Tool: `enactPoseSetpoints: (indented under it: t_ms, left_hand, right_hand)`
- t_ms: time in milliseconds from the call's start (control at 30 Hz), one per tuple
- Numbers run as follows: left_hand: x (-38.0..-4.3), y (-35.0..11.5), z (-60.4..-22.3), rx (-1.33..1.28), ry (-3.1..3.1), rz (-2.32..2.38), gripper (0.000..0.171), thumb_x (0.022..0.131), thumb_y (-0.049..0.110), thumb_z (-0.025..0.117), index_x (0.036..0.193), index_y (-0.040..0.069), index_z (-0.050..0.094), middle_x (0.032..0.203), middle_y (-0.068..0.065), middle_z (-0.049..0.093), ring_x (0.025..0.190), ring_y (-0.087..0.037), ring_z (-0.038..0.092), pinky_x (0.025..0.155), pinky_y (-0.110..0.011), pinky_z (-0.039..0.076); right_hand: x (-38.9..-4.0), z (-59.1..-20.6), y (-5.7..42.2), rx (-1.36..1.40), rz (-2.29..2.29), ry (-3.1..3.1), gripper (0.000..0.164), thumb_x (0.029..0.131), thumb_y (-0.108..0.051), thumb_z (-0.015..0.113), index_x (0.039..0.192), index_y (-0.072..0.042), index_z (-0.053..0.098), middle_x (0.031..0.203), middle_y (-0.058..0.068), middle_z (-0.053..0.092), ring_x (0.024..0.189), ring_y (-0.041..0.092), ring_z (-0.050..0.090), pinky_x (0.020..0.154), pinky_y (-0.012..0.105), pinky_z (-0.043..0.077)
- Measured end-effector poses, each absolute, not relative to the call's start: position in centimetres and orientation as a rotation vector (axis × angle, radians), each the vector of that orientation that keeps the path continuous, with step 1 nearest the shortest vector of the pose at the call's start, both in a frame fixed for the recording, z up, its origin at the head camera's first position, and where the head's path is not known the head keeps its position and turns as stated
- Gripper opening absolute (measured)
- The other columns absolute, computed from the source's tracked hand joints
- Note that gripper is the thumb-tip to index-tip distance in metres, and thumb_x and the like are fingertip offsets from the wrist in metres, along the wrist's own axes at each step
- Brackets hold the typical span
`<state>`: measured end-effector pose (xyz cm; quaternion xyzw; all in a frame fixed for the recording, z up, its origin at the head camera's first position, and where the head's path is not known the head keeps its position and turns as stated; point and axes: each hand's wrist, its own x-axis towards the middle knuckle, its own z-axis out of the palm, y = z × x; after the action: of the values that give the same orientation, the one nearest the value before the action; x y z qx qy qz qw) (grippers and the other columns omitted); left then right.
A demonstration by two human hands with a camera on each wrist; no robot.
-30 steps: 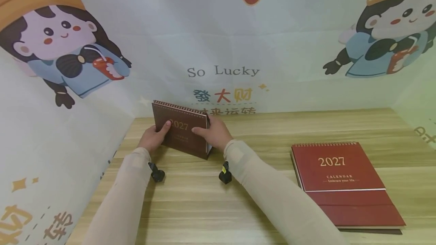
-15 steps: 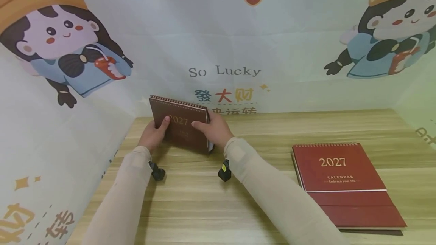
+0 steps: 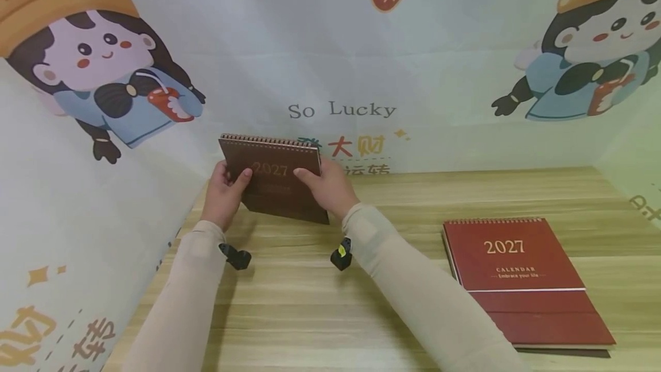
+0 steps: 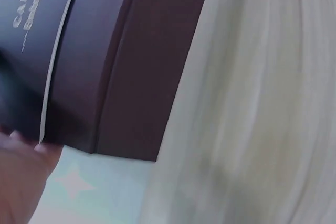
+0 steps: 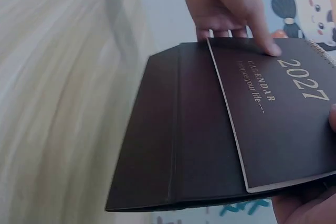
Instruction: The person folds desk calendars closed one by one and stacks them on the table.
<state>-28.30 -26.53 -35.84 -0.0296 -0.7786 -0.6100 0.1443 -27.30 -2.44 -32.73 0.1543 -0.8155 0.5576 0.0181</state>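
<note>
A dark brown 2027 desk calendar (image 3: 276, 188) with a spiral-bound top edge is held up at the back left, tilted, its lower edge over the wooden table. My left hand (image 3: 225, 191) grips its left side, thumb on the cover, fingers behind. On the opposite side my right hand (image 3: 334, 188) holds it the same way, fingers mostly hidden. Seen from the right wrist, the calendar (image 5: 278, 108) shows its cover sheet and a creased base panel below it, with the left hand (image 5: 226, 3) at the far edge. The left wrist view shows that panel (image 4: 142, 77) close up.
A red 2027 calendar (image 3: 516, 257) lies flat on the table (image 3: 310, 314) at the right, with a dark edge showing under it. A printed cloth backdrop (image 3: 439, 73) stands behind the table and along both sides.
Both hands have raised the brown calendar a little and shifted its top to the left. It leans back more, and its lower edge has come up. The red calendar stays put.
</note>
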Motion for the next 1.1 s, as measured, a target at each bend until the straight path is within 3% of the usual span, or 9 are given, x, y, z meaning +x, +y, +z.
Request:
enactPoseSetpoints:
  t_ms: [167, 333, 500, 733, 1100]
  left_hand:
    - [-27.6, -26.1, -34.9, -0.281, -2.312, -1.793, 0.049, 0.102, 0.009, 0.055, 0.144, 0.003, 0.032, 0.132, -0.012, 0.052, 0.11, -0.01, 0.058, 0.093, -0.022, 0.048]
    - [-26.5, -24.6, -33.7, -0.422, -2.437, -1.712, 0.054, 0.102, 0.016, 0.056, 0.148, 0.009, 0.028, 0.139, -0.017, 0.048, 0.114, -0.026, 0.06, 0.086, -0.028, 0.053]
    - [-24.8, -22.5, -32.7, -0.447, -2.497, -1.655, 0.056, 0.102, 0.022, 0.057, 0.149, 0.012, 0.029, 0.135, -0.018, 0.051, 0.107, -0.035, 0.064, 0.079, -0.037, 0.057]
    - [-22.0, -19.6, -33.1, -0.404, -2.52, -1.743, 0.048, 0.102, 0.015, 0.058, 0.141, 0.004, 0.033, 0.129, -0.019, 0.055, 0.103, -0.033, 0.066, 0.076, -0.037, 0.058]
    - [-19.0, -16.1, -36.0, -0.219, -2.663, -1.746, 0.04, 0.101, 0.013, 0.059, 0.133, 0.0, 0.038, 0.131, -0.02, 0.056, 0.102, -0.031, 0.068, 0.078, -0.037, 0.058]
  right_hand:
    - [-27.4, -32.2, -0.7, 0.455, 1.75, -2.425, 0.038, 0.098, -0.038, 0.062, 0.13, -0.017, 0.059, 0.116, 0.0, 0.068, 0.107, 0.017, 0.063, 0.098, 0.038, 0.047]
    - [-27.1, -32.2, 1.5, 0.406, 1.833, -2.275, 0.045, 0.098, -0.036, 0.063, 0.136, -0.014, 0.052, 0.12, 0.004, 0.064, 0.109, 0.018, 0.061, 0.1, 0.039, 0.045]
    - [-26.0, -32.4, 3.7, 0.35, 1.917, -2.211, 0.044, 0.099, -0.033, 0.063, 0.136, -0.012, 0.05, 0.117, 0.007, 0.064, 0.103, 0.021, 0.064, 0.095, 0.04, 0.048]
    - [-24.2, -33.3, 6.3, 0.234, 1.977, -2.262, 0.04, 0.1, -0.028, 0.061, 0.131, -0.007, 0.046, 0.112, 0.013, 0.062, 0.096, 0.025, 0.065, 0.086, 0.043, 0.051]
    - [-21.6, -35.2, 9.3, 0.11, 1.978, -2.414, 0.046, 0.102, -0.026, 0.058, 0.143, -0.012, 0.04, 0.11, 0.015, 0.063, 0.087, 0.024, 0.067, 0.076, 0.041, 0.055]
